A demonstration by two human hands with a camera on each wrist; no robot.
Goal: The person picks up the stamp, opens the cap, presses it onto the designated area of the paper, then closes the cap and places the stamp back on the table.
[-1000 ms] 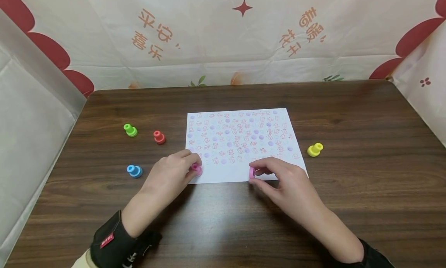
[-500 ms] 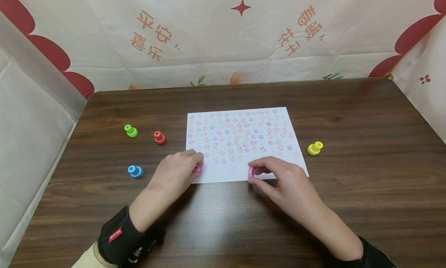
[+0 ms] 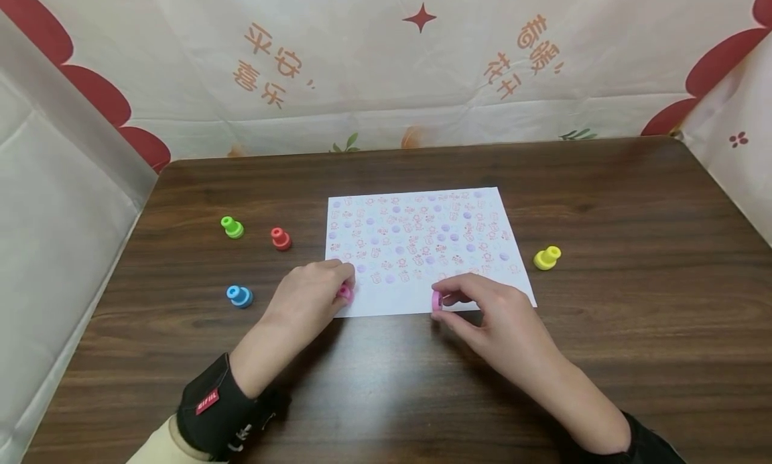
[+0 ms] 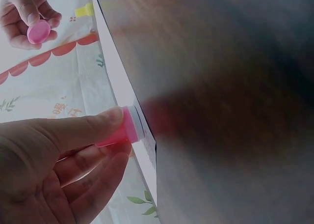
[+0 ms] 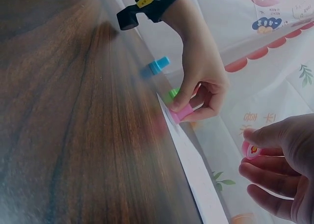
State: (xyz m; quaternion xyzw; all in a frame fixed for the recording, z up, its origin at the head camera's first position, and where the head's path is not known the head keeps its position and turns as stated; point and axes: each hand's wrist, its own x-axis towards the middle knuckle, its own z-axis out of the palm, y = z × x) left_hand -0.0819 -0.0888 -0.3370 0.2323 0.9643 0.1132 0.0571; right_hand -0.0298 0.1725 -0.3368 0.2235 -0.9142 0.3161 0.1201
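Near the lower left corner of the printed white paper (image 3: 386, 300), my left hand (image 3: 307, 296) pinches a small pink stamp (image 4: 130, 125) between thumb and fingers. Its pale face points down, right at the sheet in the left wrist view. Over the lower edge of the paper, my right hand (image 3: 503, 316) holds a round pink cap (image 3: 437, 300) on edge by thumb and fingertips. A small flower picture shows on the cap (image 5: 252, 150) in the right wrist view. Rows of red and purple prints cover the upper part of the sheet; a white strip runs along its bottom.
Left of the paper stand a green stamp (image 3: 232, 227), a red stamp (image 3: 281, 239) and a blue stamp (image 3: 239, 296). A yellow stamp (image 3: 547, 257) is to the right. Behind the brown wooden table (image 3: 386, 397) hangs a white cloth (image 3: 374, 68).
My left wrist has swung a little to the right while the stamp stays at the paper's lower left. The right hand keeps its place with the cap. The head view has shifted slightly.
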